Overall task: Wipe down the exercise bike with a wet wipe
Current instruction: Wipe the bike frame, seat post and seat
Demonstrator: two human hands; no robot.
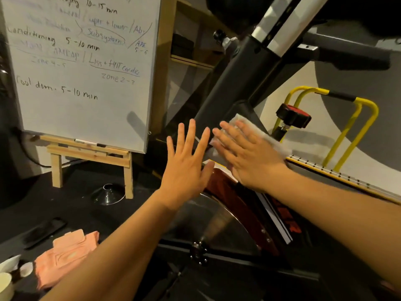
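The exercise bike's black frame slants up through the middle of the head view, with a silver flywheel and a red guard below. My right hand lies flat with straight fingers on a white wet wipe, pressing it against the frame near the red-topped resistance knob. My left hand is spread open just left of it, fingers straight, over the frame's lower edge; whether it touches the bike is unclear.
A whiteboard on a small wooden easel stands at the left. An orange cloth, a dark flat object and a clear cone lie on the black floor. Yellow bars rise at the right.
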